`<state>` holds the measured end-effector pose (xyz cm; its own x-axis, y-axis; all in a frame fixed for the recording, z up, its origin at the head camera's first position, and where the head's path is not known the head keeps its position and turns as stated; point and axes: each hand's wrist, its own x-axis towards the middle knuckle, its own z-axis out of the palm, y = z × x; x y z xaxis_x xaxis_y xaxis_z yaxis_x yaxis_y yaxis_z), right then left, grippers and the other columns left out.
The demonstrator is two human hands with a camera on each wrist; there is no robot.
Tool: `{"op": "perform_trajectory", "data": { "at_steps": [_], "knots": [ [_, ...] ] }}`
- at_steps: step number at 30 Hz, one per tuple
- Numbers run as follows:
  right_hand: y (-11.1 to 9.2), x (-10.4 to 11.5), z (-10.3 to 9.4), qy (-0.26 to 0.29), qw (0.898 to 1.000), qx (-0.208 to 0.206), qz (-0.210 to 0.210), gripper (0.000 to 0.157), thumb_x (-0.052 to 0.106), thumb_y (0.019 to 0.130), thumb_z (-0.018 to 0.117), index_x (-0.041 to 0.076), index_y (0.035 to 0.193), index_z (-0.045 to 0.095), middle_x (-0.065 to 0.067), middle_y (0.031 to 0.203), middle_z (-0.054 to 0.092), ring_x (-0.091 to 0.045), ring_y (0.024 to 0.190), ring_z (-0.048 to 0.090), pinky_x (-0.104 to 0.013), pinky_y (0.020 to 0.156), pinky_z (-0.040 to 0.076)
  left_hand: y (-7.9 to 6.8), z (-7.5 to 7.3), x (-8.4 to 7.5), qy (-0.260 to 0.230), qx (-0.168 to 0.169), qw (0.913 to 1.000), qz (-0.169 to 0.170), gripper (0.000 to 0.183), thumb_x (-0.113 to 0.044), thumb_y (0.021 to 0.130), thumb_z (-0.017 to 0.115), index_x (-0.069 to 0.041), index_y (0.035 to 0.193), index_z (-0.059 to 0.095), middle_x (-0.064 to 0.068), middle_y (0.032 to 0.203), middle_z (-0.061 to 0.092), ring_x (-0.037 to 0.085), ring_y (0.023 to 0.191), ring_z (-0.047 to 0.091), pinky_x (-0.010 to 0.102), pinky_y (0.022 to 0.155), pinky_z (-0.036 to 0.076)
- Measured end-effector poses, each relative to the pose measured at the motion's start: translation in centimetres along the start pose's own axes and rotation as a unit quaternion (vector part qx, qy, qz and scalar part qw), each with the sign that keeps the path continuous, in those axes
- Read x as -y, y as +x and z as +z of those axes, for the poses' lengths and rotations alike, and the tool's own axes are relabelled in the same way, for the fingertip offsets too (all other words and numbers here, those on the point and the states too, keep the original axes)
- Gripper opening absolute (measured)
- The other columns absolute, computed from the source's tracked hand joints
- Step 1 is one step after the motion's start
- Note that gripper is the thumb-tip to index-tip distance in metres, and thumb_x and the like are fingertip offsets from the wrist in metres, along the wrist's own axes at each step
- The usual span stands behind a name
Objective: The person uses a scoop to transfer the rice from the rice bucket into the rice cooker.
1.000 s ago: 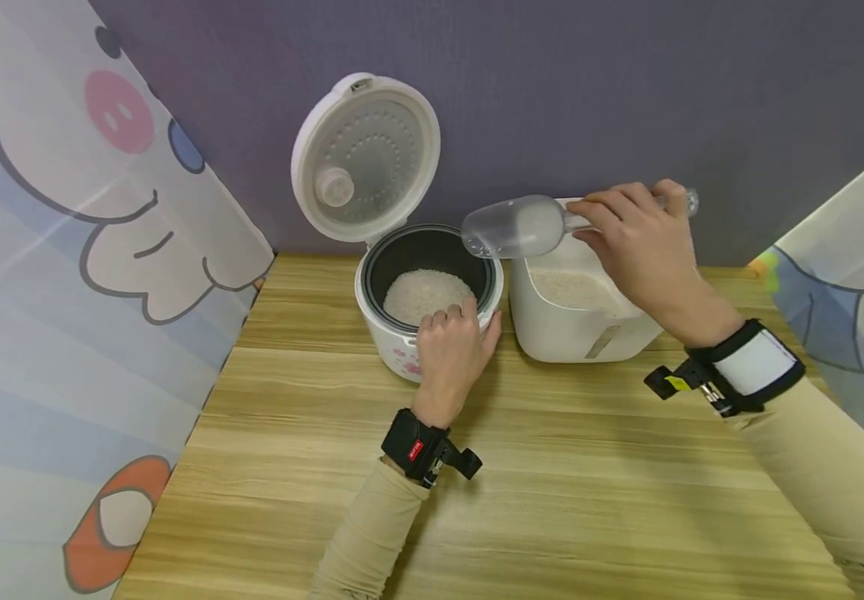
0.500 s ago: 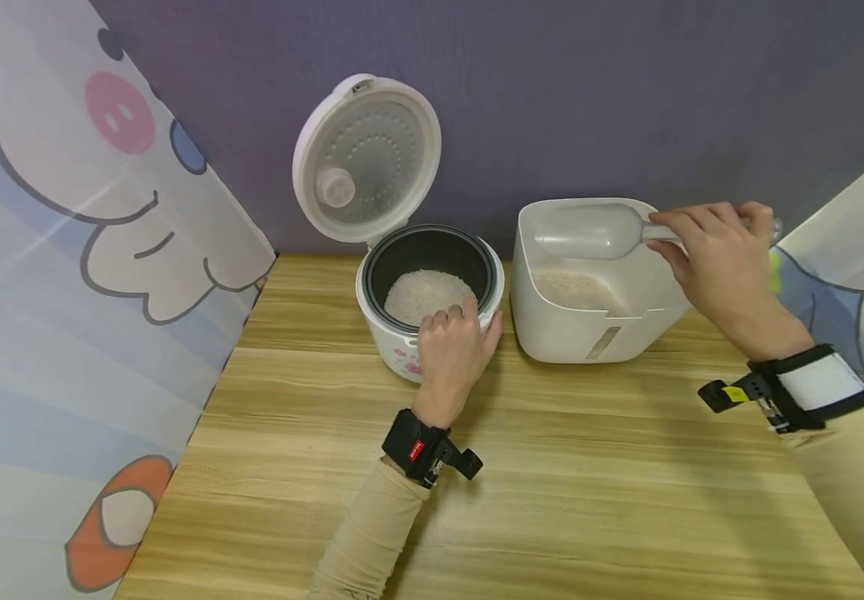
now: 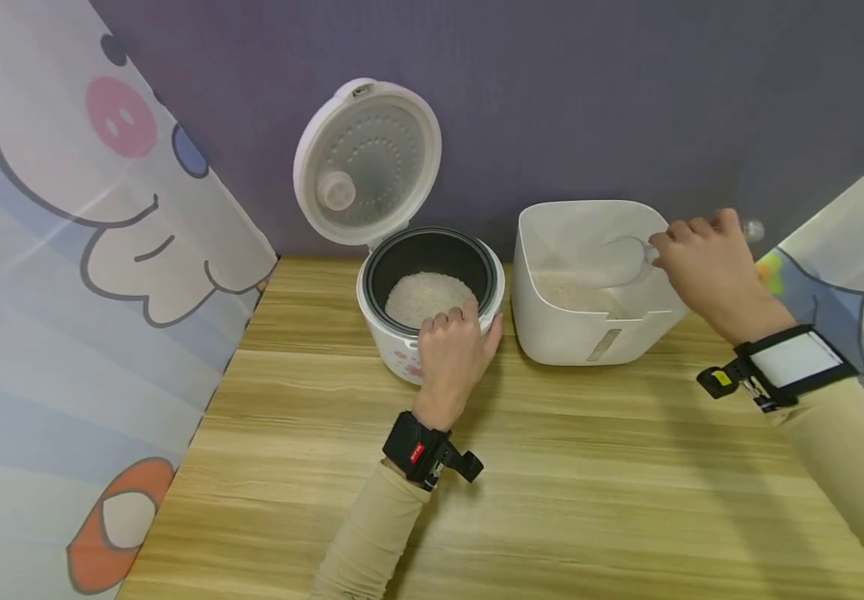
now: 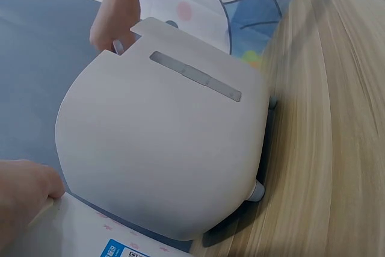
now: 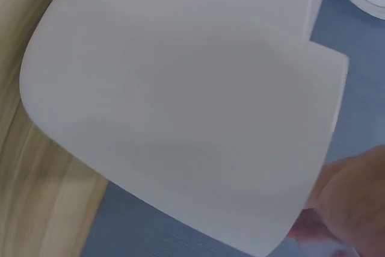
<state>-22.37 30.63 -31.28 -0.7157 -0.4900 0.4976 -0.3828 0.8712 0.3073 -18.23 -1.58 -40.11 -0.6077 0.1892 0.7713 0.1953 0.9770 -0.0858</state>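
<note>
I have the scoop [image 3: 615, 262] inside the bin [image 3: 566, 340], the fingers of my right hand [image 3: 712, 265] gripping its handle, while my left hand [image 3: 452, 348] holds the cooker [image 3: 392, 350] by its rim, just beside the bin on the counter [image 3: 551, 475].

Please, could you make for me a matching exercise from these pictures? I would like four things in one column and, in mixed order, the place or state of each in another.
Things:
1. hinged lid
2. clear scoop
3. left hand
4. inner pot

Places and states:
A. dark, with a mound of rice inside
B. on the front rim of the rice cooker
C. standing open
D. in the right hand, its bowl inside the white bin

Pairs: 1-C, 2-D, 3-B, 4-A
</note>
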Motion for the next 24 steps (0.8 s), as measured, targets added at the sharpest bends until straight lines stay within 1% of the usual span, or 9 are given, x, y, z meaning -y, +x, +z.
{"op": "perform_trajectory", "data": {
  "at_steps": [4,6,8,12,16,20,24],
  "knots": [
    [0.6,0.1,0.6,-0.019,0.999,0.026,-0.014,0.018,0.002,0.077,0.082,-0.007,0.082,0.067,-0.026,0.077,0.062,-0.043,0.068,0.061,-0.057,0.071,0.043,0.0,0.0,0.0,0.001,0.003,1.0,-0.002,0.042,-0.052,0.091,0.069,-0.012,0.078,0.065,0.001,0.057,0.061,0.017,0.05,0.061,0.029,0.05,0.045],
    [0.8,0.2,0.9,-0.025,0.999,0.037,-0.021,0.013,0.0,0.08,0.078,-0.006,0.078,0.066,-0.025,0.075,0.06,-0.042,0.065,0.061,-0.055,0.069,0.043,0.0,0.0,0.0,0.002,0.005,1.0,-0.002,0.042,-0.052,0.091,0.069,-0.012,0.079,0.065,0.001,0.057,0.061,0.017,0.05,0.061,0.029,0.05,0.045],
    [1.0,0.2,1.2,-0.026,0.998,0.056,-0.023,0.009,-0.002,0.082,0.073,-0.005,0.077,0.066,-0.023,0.074,0.059,-0.041,0.064,0.06,-0.053,0.069,0.043,0.0,0.0,0.0,0.003,0.006,1.0,-0.002,0.043,-0.053,0.091,0.069,-0.012,0.079,0.065,0.001,0.057,0.061,0.017,0.049,0.061,0.029,0.05,0.045],
    [1.3,0.4,1.4,-0.03,0.995,0.095,-0.024,0.007,-0.005,0.087,0.065,-0.003,0.08,0.067,-0.022,0.075,0.062,-0.04,0.068,0.061,-0.051,0.072,0.043,-0.1,0.0,0.0,0.006,0.004,1.0,-0.001,0.043,-0.053,0.091,0.069,-0.012,0.079,0.065,0.001,0.057,0.06,0.016,0.049,0.06,0.028,0.05,0.045],
    [1.7,0.3,1.5,-0.041,0.992,0.122,-0.019,0.009,-0.005,0.091,0.062,-0.003,0.085,0.068,-0.022,0.077,0.066,-0.04,0.073,0.063,-0.05,0.074,0.043,0.0,0.0,-0.1,0.005,0.001,1.0,0.001,0.043,-0.052,0.092,0.068,-0.012,0.077,0.064,0.0,0.056,0.059,0.016,0.048,0.059,0.028,0.05,0.044],
    [2.0,0.3,1.8,-0.048,0.987,0.15,-0.017,0.008,-0.008,0.09,0.064,-0.003,0.088,0.07,-0.023,0.077,0.067,-0.04,0.076,0.064,-0.05,0.078,0.044,0.1,-0.1,-0.1,0.002,0.0,1.0,0.001,0.043,-0.052,0.092,0.068,-0.012,0.077,0.064,0.001,0.056,0.059,0.016,0.048,0.059,0.029,0.049,0.044],
    [2.2,0.6,2.2,-0.054,0.985,0.161,-0.028,0.009,-0.008,0.089,0.063,-0.003,0.089,0.07,-0.023,0.078,0.067,-0.04,0.078,0.064,-0.05,0.08,0.044,0.1,-0.2,-0.1,0.002,0.002,1.0,0.003,0.043,-0.052,0.092,0.068,-0.012,0.077,0.064,0.001,0.056,0.059,0.016,0.048,0.06,0.028,0.049,0.044]
  ]
}}
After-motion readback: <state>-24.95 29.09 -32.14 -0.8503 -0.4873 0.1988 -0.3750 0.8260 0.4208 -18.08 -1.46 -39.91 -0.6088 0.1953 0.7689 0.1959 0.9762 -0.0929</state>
